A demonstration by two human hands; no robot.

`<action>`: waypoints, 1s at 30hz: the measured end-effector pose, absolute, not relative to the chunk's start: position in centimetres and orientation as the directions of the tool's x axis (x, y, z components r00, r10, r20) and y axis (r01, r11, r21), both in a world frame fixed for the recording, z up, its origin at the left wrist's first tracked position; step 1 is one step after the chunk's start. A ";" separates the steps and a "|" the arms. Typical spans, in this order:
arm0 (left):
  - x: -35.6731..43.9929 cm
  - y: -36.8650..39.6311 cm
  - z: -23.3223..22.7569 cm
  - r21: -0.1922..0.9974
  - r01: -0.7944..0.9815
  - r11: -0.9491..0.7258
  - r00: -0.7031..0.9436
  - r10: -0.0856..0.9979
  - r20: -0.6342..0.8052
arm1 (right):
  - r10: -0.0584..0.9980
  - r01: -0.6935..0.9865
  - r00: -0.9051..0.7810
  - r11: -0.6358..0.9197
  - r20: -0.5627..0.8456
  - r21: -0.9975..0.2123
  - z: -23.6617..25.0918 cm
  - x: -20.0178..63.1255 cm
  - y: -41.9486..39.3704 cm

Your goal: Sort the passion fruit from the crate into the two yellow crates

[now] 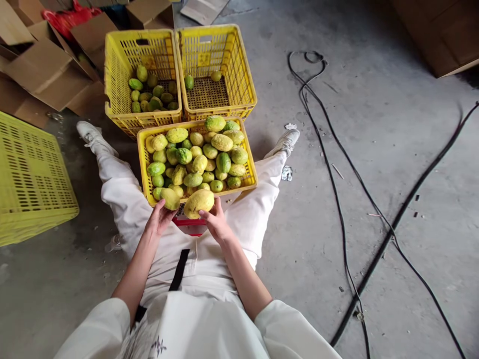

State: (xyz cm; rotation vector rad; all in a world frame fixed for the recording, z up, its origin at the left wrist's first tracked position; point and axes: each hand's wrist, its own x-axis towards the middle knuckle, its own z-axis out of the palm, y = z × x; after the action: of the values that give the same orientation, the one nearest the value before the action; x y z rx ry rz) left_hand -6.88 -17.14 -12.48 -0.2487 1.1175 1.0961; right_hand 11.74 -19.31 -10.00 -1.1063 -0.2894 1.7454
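My left hand [160,219] is closed on a yellow-green passion fruit [170,199], holding it by its lower left side. A larger, yellow passion fruit [198,203] with slightly creased skin is gripped in my right hand [216,221], the thumb on its near side. Both fruits are above the near rim of a shallow yellow crate [140,164] between my legs. Many more oval fruits [200,163], green to yellow and some wrinkled, fill that crate. Part of something red shows below my hands.
Behind the shallow crate stand two deep yellow crates. The left one [116,75] holds several fruits, the right one [239,70] two. Another yellow crate [33,174] is at far left. Cardboard boxes [48,70] lie at upper left; black cables [407,199] cross the floor at right.
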 end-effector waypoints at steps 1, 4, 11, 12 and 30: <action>-6.9 -17.2 -12.6 0.335 -0.802 0.494 0.021 0.584 -0.811 | 0.837 -0.617 -0.085 -0.470 -0.540 -0.631 -9.9 11.8 -19.3; -7.0 -17.3 -12.8 0.344 -0.800 0.492 0.036 0.611 -0.791 | 0.825 -0.606 -0.132 -0.507 -0.550 -0.613 -9.6 11.9 -19.2; -6.5 -17.3 -12.5 0.360 -0.766 0.532 0.024 0.584 -0.811 | 0.827 -0.582 -0.043 -0.478 -0.561 -0.658 -10.0 11.7 -19.5; -6.3 -17.3 -12.4 0.366 -0.764 0.531 0.014 0.581 -0.814 | 0.825 -0.575 -0.019 -0.471 -0.565 -0.669 -10.0 11.7 -19.5; -6.2 -16.7 -11.3 0.327 -0.775 0.541 -0.031 0.484 -0.874 | 0.806 -0.605 0.065 -0.437 -0.588 -0.665 -10.6 11.5 -19.0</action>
State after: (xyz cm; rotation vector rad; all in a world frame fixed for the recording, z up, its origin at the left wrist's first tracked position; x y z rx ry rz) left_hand -6.16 -16.70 -11.32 -0.2956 1.2355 1.0325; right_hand 11.54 -18.98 -10.59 -1.2231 -0.2356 1.6214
